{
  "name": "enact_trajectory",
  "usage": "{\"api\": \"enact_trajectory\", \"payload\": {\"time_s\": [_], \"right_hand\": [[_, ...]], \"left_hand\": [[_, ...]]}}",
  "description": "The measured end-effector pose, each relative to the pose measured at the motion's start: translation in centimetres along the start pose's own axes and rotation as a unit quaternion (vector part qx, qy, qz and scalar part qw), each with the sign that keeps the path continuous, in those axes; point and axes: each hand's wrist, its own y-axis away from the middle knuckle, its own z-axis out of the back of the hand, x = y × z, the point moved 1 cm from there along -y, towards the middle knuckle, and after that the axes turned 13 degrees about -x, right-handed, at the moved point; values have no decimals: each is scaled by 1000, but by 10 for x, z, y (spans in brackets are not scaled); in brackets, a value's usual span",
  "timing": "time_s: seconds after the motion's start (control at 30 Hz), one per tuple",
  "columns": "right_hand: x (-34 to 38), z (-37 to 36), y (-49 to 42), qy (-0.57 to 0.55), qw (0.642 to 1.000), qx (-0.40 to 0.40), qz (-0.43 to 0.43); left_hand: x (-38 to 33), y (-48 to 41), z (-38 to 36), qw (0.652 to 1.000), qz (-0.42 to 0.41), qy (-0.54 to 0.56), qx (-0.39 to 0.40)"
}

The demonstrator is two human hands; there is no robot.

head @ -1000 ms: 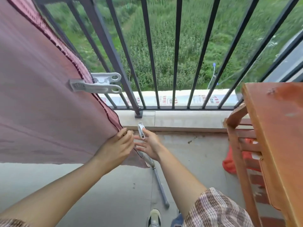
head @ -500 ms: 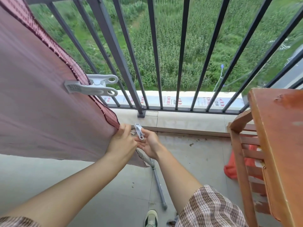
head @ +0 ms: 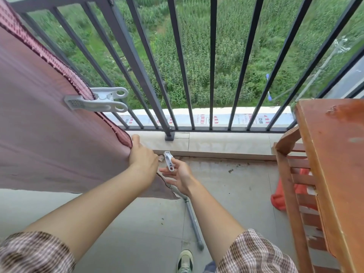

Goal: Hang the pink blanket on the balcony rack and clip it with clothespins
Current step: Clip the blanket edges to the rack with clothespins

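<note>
Head view, nearest first: I see two bare forearms in checked sleeves reaching out over the grey balcony floor (head: 122, 219), with one shoe (head: 184, 261) at the bottom edge. My left hand (head: 142, 157) has its grip closed on the right edge of the pink blanket (head: 45, 138), pinching the fabric near its lower corner. Just beside it, my right hand (head: 180, 175) holds a white clothespin (head: 169, 160) between thumb and forefinger — the other fingers are spread loose. A grey pole (head: 192, 217) slants down under that wrist. Farther up the blanket's edge, a second white clothespin (head: 98, 102) is clamped on. At right stands an orange-brown wooden bench (head: 334, 154). Beyond — the dark balcony railing (head: 177, 62), then green fields.
</note>
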Motion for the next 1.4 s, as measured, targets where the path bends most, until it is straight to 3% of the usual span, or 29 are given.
{"api": "enact_trajectory", "payload": {"time_s": [0.2, 0.33, 0.67, 0.9, 1.0, 1.13, 1.33, 1.4], "right_hand": [[-22, 2, 3, -5, 998, -39, -39], [-34, -6, 4, -140, 988, -34, -62], [-28, 23, 2, -208, 975, -71, -17], [-26, 15, 6, -112, 991, -78, -3], [-15, 12, 2, -100, 993, -65, 27], [-4, -5, -2, -51, 998, -21, 36], [1, -20, -11, -48, 998, -13, 28], [3, -22, -13, -56, 998, -5, 20]], "left_hand": [[3, -5, 1, 996, -21, 69, -49], [3, -5, 1, 992, -51, 90, -78], [11, 0, -5, 963, -125, 211, -109], [16, 29, -13, 960, -234, 73, -132], [24, 37, -2, 956, -227, 31, -184], [23, 35, 2, 964, -190, -9, -187], [11, 17, -1, 993, -77, -51, -74], [9, 12, 1, 994, -72, -34, -80]]}}
